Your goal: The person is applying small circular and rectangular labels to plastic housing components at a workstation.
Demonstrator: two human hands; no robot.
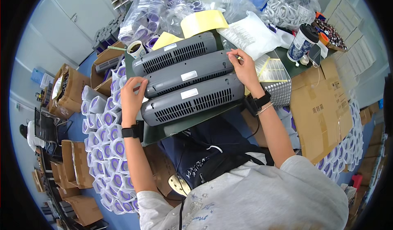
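Three long dark grey plastic housings with slotted vents lie side by side on the green table. They are the far housing, the middle housing and the near housing. Each one carries a small white label. My left hand is closed with bent fingers at the left end of the middle housing. At that housing's other end is my right hand, thumb and index finger drawn together on its right tip. The two hands grip the middle housing between them; its underside is hidden.
Yellow paper, a paper cup and a white plastic bag lie behind the housings. A lidded tumbler and a phone stand at the right. Many wrapped cylinders are stacked left of the table; a cardboard box stands right.
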